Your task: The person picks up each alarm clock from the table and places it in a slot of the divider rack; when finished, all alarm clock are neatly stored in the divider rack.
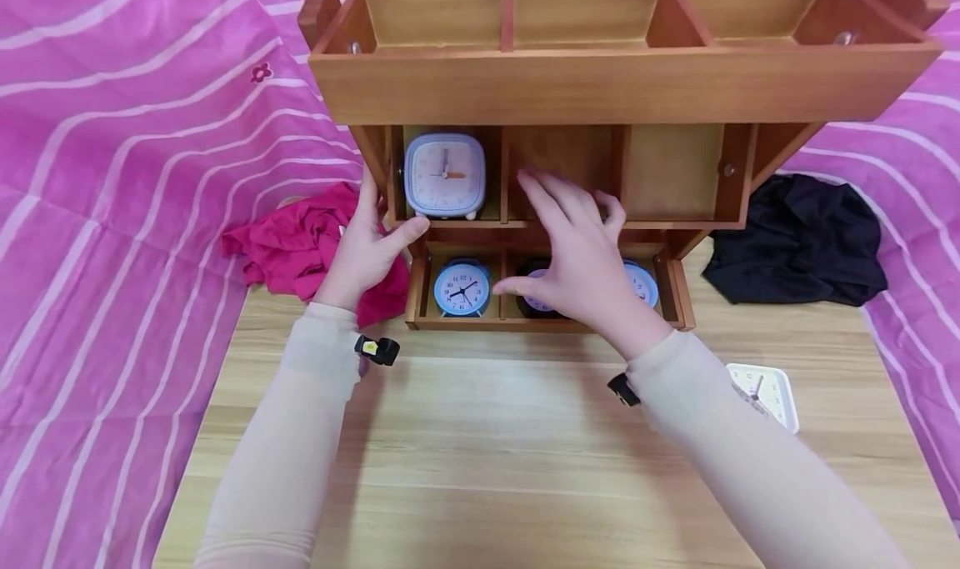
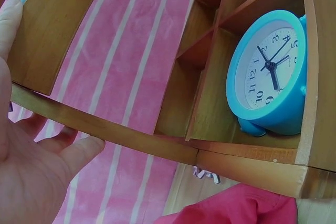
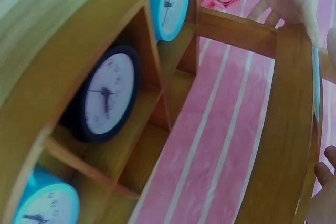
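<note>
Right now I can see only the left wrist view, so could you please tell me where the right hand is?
Observer: The right hand is at the center compartment of the middle tier of the wooden rack.
Operator: Thank you; could you also say whether any clock is outside the rack?
Observer: Yes, a white clock is on the tabletop, partly covered by the right sleeve.

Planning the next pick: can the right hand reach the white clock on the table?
Probably yes: the right hand looks unladen, and the white clock lies on the tabletop, outside the shelf, though the right sleeve hides part of it.
</note>
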Available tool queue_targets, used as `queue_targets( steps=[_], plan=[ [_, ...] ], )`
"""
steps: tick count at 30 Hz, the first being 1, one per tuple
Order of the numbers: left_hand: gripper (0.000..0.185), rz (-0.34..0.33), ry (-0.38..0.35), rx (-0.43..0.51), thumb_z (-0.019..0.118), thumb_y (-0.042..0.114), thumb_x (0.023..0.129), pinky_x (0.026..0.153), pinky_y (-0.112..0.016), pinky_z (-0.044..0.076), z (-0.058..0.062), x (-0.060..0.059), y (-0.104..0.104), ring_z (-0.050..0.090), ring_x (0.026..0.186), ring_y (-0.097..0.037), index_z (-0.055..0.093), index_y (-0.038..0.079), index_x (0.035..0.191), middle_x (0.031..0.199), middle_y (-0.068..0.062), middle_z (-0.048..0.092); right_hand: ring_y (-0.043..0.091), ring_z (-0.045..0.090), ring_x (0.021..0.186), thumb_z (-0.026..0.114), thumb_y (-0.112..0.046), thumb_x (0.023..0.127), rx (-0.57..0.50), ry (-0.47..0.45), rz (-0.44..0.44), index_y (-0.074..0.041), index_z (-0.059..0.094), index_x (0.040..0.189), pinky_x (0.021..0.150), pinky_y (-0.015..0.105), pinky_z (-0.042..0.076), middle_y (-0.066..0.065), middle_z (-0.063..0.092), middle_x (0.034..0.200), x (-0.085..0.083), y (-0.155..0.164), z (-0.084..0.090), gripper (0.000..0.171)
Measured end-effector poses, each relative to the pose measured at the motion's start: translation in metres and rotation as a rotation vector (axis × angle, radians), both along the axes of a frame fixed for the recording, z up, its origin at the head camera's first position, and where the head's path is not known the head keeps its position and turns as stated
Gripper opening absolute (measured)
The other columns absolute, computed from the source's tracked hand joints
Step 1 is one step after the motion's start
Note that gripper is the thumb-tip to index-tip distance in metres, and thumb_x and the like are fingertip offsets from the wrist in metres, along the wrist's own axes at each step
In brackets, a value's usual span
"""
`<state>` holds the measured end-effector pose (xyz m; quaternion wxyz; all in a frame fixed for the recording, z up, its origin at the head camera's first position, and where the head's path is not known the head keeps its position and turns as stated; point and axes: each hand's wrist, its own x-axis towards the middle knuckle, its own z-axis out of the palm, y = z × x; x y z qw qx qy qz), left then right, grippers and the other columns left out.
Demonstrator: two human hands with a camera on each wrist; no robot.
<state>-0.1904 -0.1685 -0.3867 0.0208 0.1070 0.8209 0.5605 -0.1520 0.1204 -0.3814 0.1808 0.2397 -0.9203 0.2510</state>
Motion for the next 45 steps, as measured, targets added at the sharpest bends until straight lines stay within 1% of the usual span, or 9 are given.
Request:
queue_targets(
  steps=[10,13,17,20,23,25,31,36,45],
  plan=[
    [0.105,0.006,-0.003,-0.024,0.072,0.022,0.100,0.119,-0.051,0.038,0.001,0.000,0.001,0.016,0.160,-0.031,-0.007,0.024,0.169,0.176,0.001,0.005,0.031,0.037,0.149,0.102,-0.051,0.058,-0.105,0.029,-0.104,-0.012,0.043,0.160,0.113,0.066,0.014,0.005,0.043,0.163,0.043,0.054,-0.025,0.124],
    [0.105,0.003,0.002,-0.010,0.072,0.021,0.099,0.118,-0.052,0.038,0.000,0.000,0.000,0.016,0.160,-0.032,-0.007,0.024,0.169,0.176,0.001,0.006,0.032,0.038,0.148,0.093,-0.065,0.064,-0.141,0.020,-0.133,-0.013,0.046,0.159,0.113,0.065,0.013,0.006,0.046,0.162,0.059,0.072,-0.037,0.118],
    [0.104,-0.005,0.011,0.002,0.072,0.021,0.099,0.116,-0.053,0.041,-0.001,-0.001,0.000,0.018,0.160,-0.032,-0.005,0.026,0.169,0.176,0.001,0.009,0.037,0.039,0.147,0.071,-0.083,0.075,-0.139,-0.022,-0.171,-0.015,0.045,0.159,0.111,0.066,0.013,0.009,0.047,0.160,0.083,0.093,-0.055,0.112],
    [0.104,-0.002,0.017,0.003,0.072,0.021,0.099,0.117,-0.054,0.040,-0.002,-0.001,-0.001,0.018,0.160,-0.031,-0.005,0.026,0.169,0.176,0.001,0.009,0.041,0.040,0.143,0.083,-0.076,0.068,-0.101,-0.076,-0.210,-0.014,0.043,0.161,0.108,0.069,0.014,0.012,0.047,0.160,0.098,0.109,-0.072,0.118],
    [0.104,-0.001,0.020,0.008,0.072,0.020,0.099,0.117,-0.054,0.039,-0.003,-0.001,-0.002,0.018,0.160,-0.031,-0.005,0.025,0.169,0.176,0.001,0.008,0.045,0.041,0.140,0.098,-0.055,0.059,-0.059,-0.149,-0.259,-0.015,0.041,0.161,0.106,0.071,0.016,0.015,0.046,0.159,0.112,0.125,-0.089,0.124],
    [0.104,-0.002,0.020,0.013,0.072,0.019,0.099,0.117,-0.053,0.040,-0.003,-0.001,-0.001,0.018,0.160,-0.031,-0.005,0.025,0.169,0.176,0.002,0.009,0.047,0.042,0.137,0.102,-0.045,0.054,-0.040,-0.199,-0.298,-0.015,0.042,0.161,0.105,0.074,0.016,0.017,0.047,0.158,0.122,0.136,-0.099,0.126],
    [0.103,-0.014,0.032,0.031,0.073,0.019,0.099,0.116,-0.054,0.041,-0.003,-0.002,0.000,0.021,0.159,-0.030,-0.002,0.025,0.169,0.175,0.003,0.012,0.054,0.041,0.129,0.103,-0.050,0.052,-0.011,-0.324,-0.371,-0.014,0.051,0.153,0.099,0.078,0.016,0.021,0.049,0.151,0.148,0.158,-0.118,0.119],
    [0.103,-0.007,0.027,0.016,0.072,0.019,0.099,0.117,-0.055,0.040,-0.003,-0.003,0.000,0.021,0.159,-0.033,-0.003,0.026,0.169,0.175,0.003,0.012,0.054,0.039,0.125,0.101,-0.056,0.053,0.013,-0.372,-0.391,-0.014,0.052,0.151,0.094,0.078,0.016,0.023,0.049,0.146,0.159,0.166,-0.127,0.117],
    [0.104,0.011,0.012,-0.016,0.072,0.020,0.099,0.119,-0.053,0.036,-0.001,-0.001,0.001,0.018,0.159,-0.036,-0.005,0.022,0.169,0.176,-0.001,0.007,0.053,0.040,0.125,0.099,-0.059,0.054,0.045,-0.356,-0.369,-0.014,0.057,0.146,0.097,0.079,0.016,0.021,0.053,0.144,0.160,0.173,-0.133,0.111]
  ],
)
